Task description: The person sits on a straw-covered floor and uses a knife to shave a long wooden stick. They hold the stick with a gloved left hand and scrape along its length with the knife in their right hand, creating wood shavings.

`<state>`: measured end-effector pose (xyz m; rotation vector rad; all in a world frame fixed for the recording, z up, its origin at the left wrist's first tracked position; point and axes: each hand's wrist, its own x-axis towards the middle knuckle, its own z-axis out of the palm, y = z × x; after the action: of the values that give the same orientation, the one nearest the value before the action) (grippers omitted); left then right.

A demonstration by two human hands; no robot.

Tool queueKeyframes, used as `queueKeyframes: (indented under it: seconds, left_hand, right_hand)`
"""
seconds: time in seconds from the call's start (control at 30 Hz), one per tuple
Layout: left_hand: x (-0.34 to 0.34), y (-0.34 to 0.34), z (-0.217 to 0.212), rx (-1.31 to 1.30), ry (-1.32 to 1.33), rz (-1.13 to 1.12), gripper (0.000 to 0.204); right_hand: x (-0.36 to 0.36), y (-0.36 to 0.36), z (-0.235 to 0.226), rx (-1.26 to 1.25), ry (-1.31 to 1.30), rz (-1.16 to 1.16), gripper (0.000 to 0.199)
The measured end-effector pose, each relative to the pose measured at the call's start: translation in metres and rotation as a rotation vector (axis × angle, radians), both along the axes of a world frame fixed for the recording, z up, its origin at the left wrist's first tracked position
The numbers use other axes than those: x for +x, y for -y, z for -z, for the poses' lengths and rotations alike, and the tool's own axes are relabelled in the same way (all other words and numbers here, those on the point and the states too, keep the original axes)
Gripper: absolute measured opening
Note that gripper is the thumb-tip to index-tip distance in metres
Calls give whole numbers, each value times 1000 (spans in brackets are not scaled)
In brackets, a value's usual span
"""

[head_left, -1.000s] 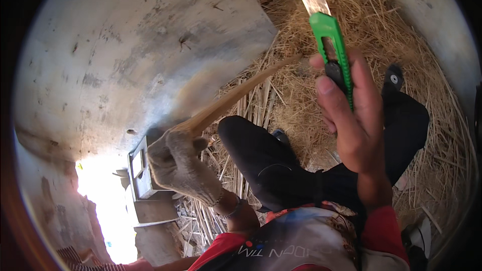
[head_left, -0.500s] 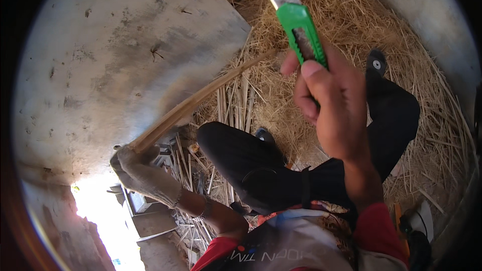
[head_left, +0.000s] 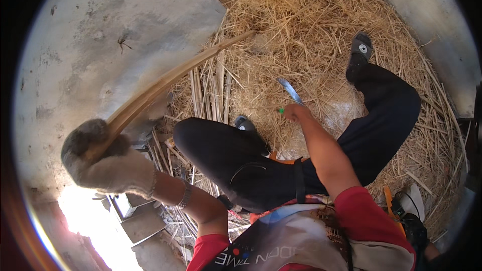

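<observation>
My left hand (head_left: 103, 158), in a knitted work glove with dark grey patches over the palm and fingers, is closed round the near end of a long split bamboo strip (head_left: 165, 81). The strip slants away to the upper right, its far tip over the straw, and looks split lengthwise near the glove. Low over the straw in the middle, my bare right hand (head_left: 297, 113) is wrapped round a knife. Its steel blade (head_left: 290, 91) points up and left. Only a bit of the green handle (head_left: 281, 111) shows; the fingers hide the rest. Knife and strip are apart.
Straw-like shavings (head_left: 286, 5) cover the floor, with several split strips (head_left: 211, 88) beside my left knee. A pale wall (head_left: 115, 25) rises at the left, another (head_left: 432, 25) at the right. My bent, dark-trousered legs (head_left: 226, 155) frame the middle. Bright light enters at lower left.
My right hand has swung down and away from near the camera, taking the knife low over the straw. My left hand has shifted left with the strip, closer to the camera.
</observation>
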<state>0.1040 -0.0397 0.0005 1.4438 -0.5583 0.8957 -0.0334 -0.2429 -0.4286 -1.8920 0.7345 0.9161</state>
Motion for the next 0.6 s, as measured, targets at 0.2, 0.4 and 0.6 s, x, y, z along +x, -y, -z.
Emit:
queueKeyframes:
  seconds: [0.2,0.4,0.6]
  left_hand:
    - [26,-3,-4,-18,100,-88,27]
    - [46,-6,-6,35,215,-237,30]
    - [51,-5,-7,101,302,-368,31]
  right_hand:
    - [-39,-36,50,-406,-45,348,36]
    - [-99,-37,110,-368,-395,458,49]
    - [-128,-56,196,-548,-319,452,53]
